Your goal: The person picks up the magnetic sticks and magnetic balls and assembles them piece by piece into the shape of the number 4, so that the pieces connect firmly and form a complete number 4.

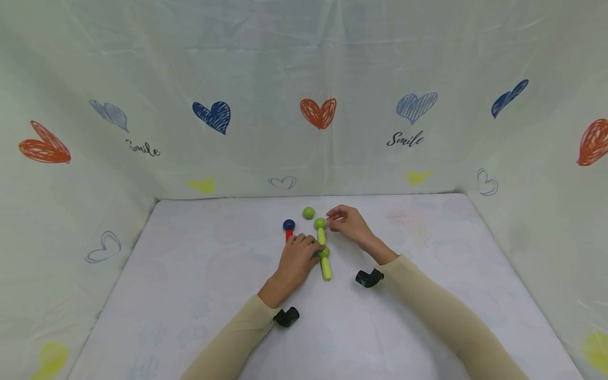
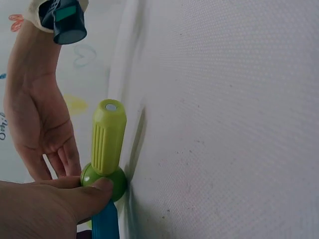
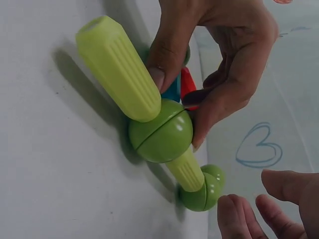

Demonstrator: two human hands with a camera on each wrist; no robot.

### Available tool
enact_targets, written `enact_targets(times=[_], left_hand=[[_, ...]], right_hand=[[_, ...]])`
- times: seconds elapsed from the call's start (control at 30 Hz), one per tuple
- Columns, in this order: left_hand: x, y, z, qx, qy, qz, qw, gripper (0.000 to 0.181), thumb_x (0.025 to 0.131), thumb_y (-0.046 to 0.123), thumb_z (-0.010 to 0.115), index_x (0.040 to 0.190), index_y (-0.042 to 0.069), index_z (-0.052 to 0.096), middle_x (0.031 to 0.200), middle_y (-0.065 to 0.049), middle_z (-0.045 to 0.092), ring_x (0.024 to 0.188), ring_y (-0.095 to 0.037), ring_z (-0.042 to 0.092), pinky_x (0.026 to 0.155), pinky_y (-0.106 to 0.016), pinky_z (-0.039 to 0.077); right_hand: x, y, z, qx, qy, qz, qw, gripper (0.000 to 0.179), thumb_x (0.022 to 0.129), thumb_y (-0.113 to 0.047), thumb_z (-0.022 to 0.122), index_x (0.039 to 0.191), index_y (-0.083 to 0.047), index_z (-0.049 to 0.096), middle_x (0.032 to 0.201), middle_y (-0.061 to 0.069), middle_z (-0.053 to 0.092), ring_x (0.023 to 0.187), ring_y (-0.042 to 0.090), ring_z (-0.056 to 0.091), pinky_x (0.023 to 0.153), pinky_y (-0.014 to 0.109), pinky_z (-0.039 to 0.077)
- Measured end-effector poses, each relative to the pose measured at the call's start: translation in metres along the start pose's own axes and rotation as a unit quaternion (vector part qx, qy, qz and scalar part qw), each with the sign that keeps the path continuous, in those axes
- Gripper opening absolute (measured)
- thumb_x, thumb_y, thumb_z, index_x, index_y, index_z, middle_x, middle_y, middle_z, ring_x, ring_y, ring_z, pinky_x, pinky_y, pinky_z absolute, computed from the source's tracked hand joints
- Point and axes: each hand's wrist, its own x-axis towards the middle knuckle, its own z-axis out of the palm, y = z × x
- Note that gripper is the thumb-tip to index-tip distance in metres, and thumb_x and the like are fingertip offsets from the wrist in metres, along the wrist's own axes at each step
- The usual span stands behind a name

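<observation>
My left hand (image 1: 295,258) grips the middle green ball (image 3: 161,132) of a stick-and-ball toy, its thumb and a finger on the ball's sides. Out of this ball come a near yellow-green rod (image 2: 108,139), a far yellow-green rod (image 1: 322,236) and a blue rod (image 2: 105,221). The far rod ends in another green ball (image 1: 320,224). Beside that end ball hovers my right hand (image 1: 349,224), fingers loosely bent and holding nothing. A dark blue ball (image 1: 288,225) on a red rod (image 1: 288,235) shows beyond the left fingers, which hide the rod's lower part.
One loose green ball (image 1: 309,212) lies on the white-covered table (image 1: 214,264), just beyond the toy. A pale curtain (image 1: 266,68) printed with hearts hangs behind the table and along both sides. Each wrist wears a small black camera (image 1: 369,278).
</observation>
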Motion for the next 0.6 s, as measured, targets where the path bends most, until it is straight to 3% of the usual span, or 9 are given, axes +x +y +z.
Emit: enact_targets(times=[0.33, 0.6], left_hand=[[0.003, -0.003, 0.003, 0.016, -0.005, 0.009, 0.9998, 0.029, 0.091, 0.026, 0.085, 0.120, 0.023, 0.081, 0.114, 0.004, 0.071, 0.109, -0.018, 0.061, 0.103, -0.039, 0.047], [0.003, -0.004, 0.001, 0.007, -0.003, 0.018, 0.9998, 0.028, 0.091, 0.024, 0.085, 0.119, 0.020, 0.081, 0.112, 0.003, 0.073, 0.108, -0.019, 0.063, 0.103, -0.039, 0.048]], right_hand=[[0.030, -0.011, 0.006, -0.043, -0.014, -0.028, 0.9986, 0.029, 0.101, -0.007, 0.068, 0.127, 0.007, 0.066, 0.120, 0.022, 0.072, 0.107, 0.034, 0.071, 0.089, 0.037, 0.059], [0.052, -0.013, 0.016, -0.057, -0.019, -0.028, 0.9978, 0.032, 0.101, -0.009, 0.070, 0.129, 0.005, 0.066, 0.126, 0.021, 0.070, 0.117, 0.036, 0.068, 0.100, 0.042, 0.057]])
